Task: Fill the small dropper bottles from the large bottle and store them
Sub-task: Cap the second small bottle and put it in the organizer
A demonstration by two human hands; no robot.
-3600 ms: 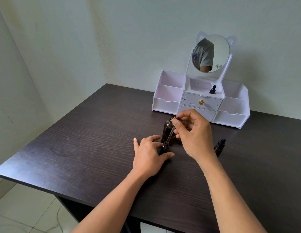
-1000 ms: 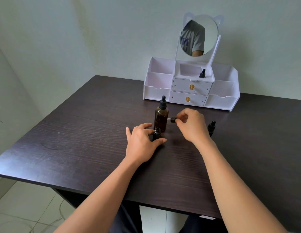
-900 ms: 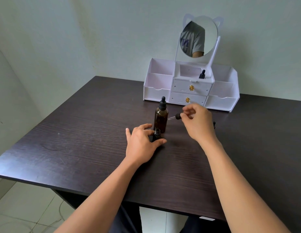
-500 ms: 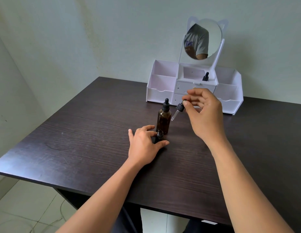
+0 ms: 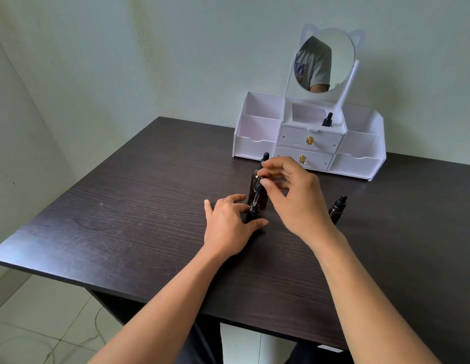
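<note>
My left hand (image 5: 227,227) grips a small dark dropper bottle (image 5: 253,214) that stands on the dark table (image 5: 139,214). My right hand (image 5: 291,198) pinches the black cap of a dropper (image 5: 257,191) above it, and the glass tip points down into the small bottle's open neck. The large amber bottle (image 5: 257,187), capped, stands just behind, partly hidden by my right fingers. Another small capped dropper bottle (image 5: 337,210) stands to the right of my right wrist. One more small dropper bottle (image 5: 327,120) sits in the top middle compartment of the white organiser (image 5: 360,153).
The white organiser with two gold-knobbed drawers and a cat-eared mirror (image 5: 324,59) stands at the table's back edge against the wall. The table's left and near edges drop to a tiled floor.
My right hand picked up the small dropper from the table, lifted it, then brought it down left over the small bottle. My left hand stayed on that bottle. The large bottle has its cap back on.
</note>
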